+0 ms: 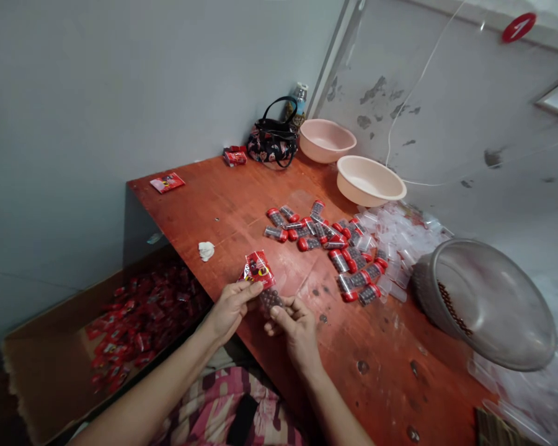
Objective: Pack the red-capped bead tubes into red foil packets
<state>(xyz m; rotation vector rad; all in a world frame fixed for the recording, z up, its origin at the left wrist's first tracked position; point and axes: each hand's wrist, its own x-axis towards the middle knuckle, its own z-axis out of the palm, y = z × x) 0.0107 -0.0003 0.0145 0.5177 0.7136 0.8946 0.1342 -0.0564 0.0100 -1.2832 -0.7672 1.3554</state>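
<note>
My left hand (230, 306) pinches a small red packet (258, 270) at its lower edge, just above the near edge of the red-brown table (223, 204). My right hand (294, 325) is closed around a small clear vial of dark beads (270, 300), which pokes up between the fingers right below the packet. The two hands nearly touch. A pile of similar vials with red caps (328, 238) lies on the table beyond my hands.
Empty clear vials (400, 232) are heaped at the right. A tilted grey basin (488, 303) holds dark beads. Two pink bowls (369, 179) and a black handbag (273, 141) stand at the back. A cardboard box of red packets (130, 322) sits below left.
</note>
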